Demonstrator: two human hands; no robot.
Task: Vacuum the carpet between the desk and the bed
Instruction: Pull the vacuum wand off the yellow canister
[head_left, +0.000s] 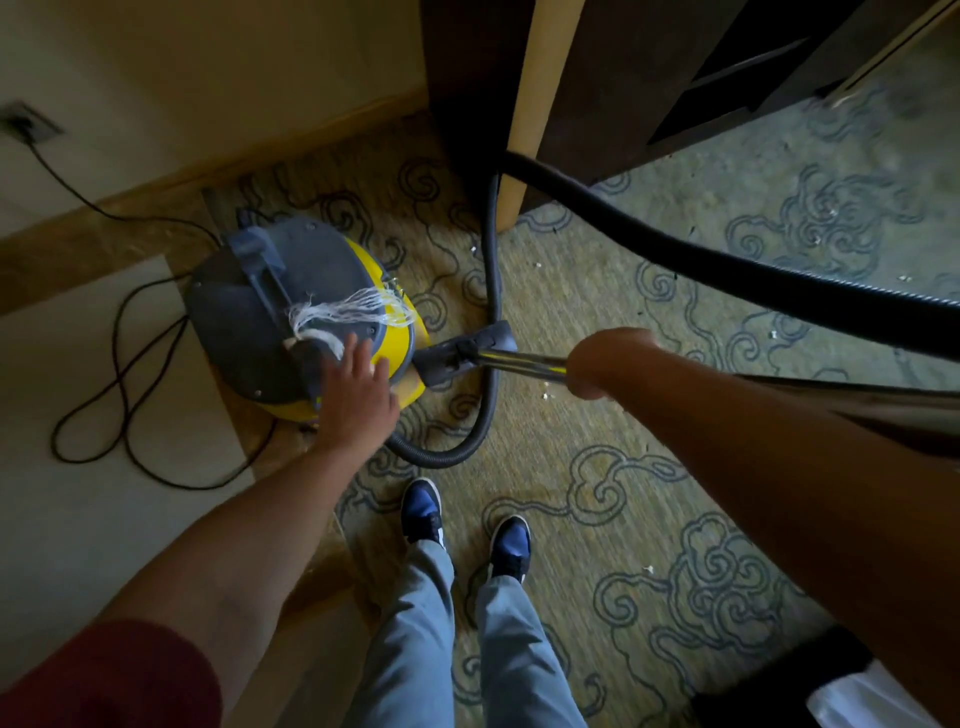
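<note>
Canister: your vacuum (306, 317), yellow with a grey lid, sits on the carpet (597, 467) by the wall; likely heavy, so drag it rather than lift.
Left hand (358, 389): fingers straight, resting flat on the lid.
Right hand (605, 364): wrapped around the metal wand (519, 359); rigid and smooth, so hold firmly.
Hose (727, 260): flexible, looping near your feet.

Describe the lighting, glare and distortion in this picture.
Head view: dim and warm at left, cooler daylight on the carpet at right; a bright glint on the metal wand; wide-angle bending of the hose and forearms; frame edges soft.
</note>
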